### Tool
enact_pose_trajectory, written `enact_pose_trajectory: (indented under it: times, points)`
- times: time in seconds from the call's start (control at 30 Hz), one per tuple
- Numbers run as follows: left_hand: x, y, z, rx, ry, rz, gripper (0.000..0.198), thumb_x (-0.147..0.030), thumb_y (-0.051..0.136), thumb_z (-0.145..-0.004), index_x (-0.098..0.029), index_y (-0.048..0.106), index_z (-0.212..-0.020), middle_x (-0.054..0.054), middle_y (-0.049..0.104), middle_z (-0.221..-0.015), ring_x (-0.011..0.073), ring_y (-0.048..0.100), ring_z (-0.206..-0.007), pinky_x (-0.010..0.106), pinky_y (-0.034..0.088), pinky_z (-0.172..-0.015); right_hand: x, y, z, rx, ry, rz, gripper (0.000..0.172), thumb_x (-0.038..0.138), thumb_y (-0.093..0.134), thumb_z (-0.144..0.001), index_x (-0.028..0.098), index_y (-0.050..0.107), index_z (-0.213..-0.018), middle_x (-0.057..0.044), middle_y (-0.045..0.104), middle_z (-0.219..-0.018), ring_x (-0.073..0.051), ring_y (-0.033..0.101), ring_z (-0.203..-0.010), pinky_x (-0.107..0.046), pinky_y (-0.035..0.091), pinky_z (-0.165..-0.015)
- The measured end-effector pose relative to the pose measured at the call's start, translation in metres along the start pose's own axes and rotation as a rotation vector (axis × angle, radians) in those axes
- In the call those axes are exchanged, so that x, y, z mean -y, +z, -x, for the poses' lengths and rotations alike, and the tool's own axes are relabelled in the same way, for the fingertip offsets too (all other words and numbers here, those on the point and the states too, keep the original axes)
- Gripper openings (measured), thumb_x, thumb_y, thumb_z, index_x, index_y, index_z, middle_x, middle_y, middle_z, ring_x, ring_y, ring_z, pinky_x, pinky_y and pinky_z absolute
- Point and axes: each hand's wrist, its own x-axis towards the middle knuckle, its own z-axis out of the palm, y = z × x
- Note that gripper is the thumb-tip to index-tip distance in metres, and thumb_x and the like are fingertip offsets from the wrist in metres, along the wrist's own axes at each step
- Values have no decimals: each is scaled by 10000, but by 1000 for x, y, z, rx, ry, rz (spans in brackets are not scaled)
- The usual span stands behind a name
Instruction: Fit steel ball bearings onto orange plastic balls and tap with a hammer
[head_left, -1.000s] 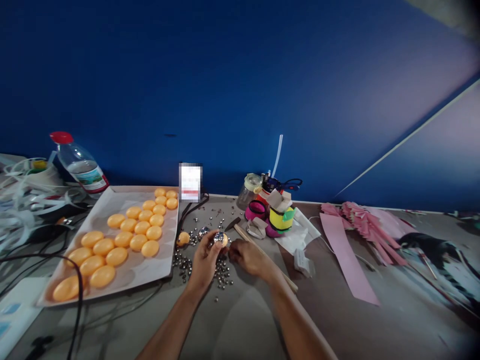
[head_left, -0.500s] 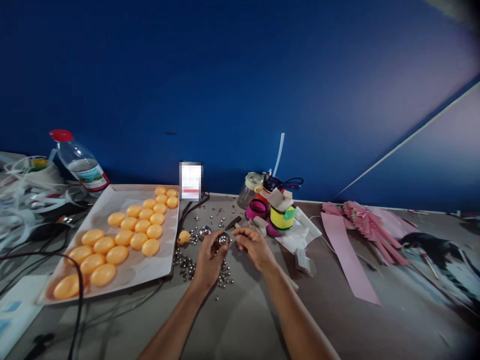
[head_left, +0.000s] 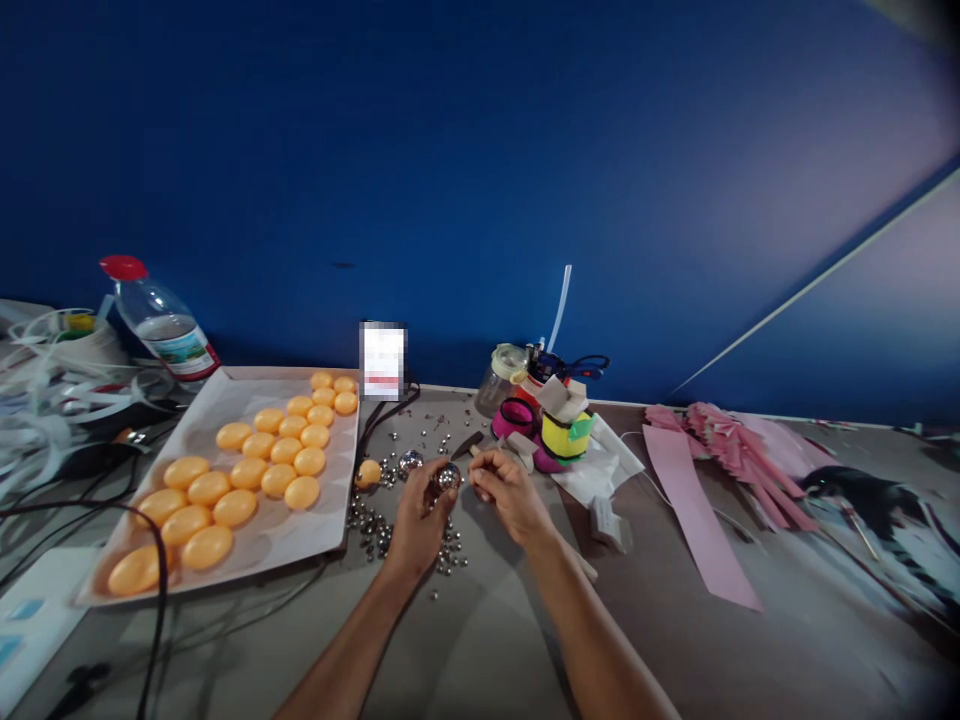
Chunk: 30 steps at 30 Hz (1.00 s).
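My left hand point(head_left: 418, 518) is closed around a shiny silver ball point(head_left: 448, 478), whose patterned surface faces right between thumb and fingers. Just to the right, my right hand point(head_left: 508, 492) has its fingertips pinched together; whatever lies in the pinch is too small to name. A narrow gap separates the two hands. Beyond my left hand rests another silver ball point(head_left: 409, 463), with a single orange ball point(head_left: 368, 473) beside it. Many small shiny metal beads point(head_left: 369, 527) are scattered on the grey table point(head_left: 480, 640) around and under my left hand.
Left of my hands stands a white tray point(head_left: 289, 540) with several rows of orange balls. A red-capped bottle point(head_left: 180, 345) leans behind it. Beyond my right hand are a glass jar point(head_left: 500, 382) and a yellow tape roll point(head_left: 564, 438). Pink paper strips point(head_left: 697, 515) lie right; black cables point(head_left: 159, 600) cross left.
My right hand has shifted very slightly right, away from the silver ball, its fingers drawn a little closer together. My left hand keeps its hold on the ball.
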Motion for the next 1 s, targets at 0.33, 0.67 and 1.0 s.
enact_pose_trajectory:
  times: [0.33, 0.67, 1.0]
  points:
    - [2, 0, -1, 17, -34, 40, 325, -280, 621, -747, -194, 618, -1061, 43, 619, -929, 154, 558, -778, 276, 451, -715, 4, -1, 1, -38, -10, 162, 154, 288, 620, -657, 169, 625, -754, 52, 483, -549, -81, 387, -493, -226, 290, -498]
    - [2, 1, -1, 22, -93, 108, 370, -299, 619, -746, -190, 589, -1098, 62, 611, -975, 172, 576, -833, 300, 460, -758, 5, 6, 4, 41, 19, -6, 169, 277, 628, -666, 172, 565, -783, 43, 573, -602, -64, 451, -445, -215, 324, -486]
    - [4, -1, 0, 8, -6, 7, 346, -245, 606, -745, -209, 600, -1089, 66, 612, -1011, 194, 578, -892, 340, 460, -806, 0, 8, 5, 72, 37, 167, 111, 283, 584, -687, 186, 532, -695, 67, 401, -529, -80, 340, -485, -220, 253, -486]
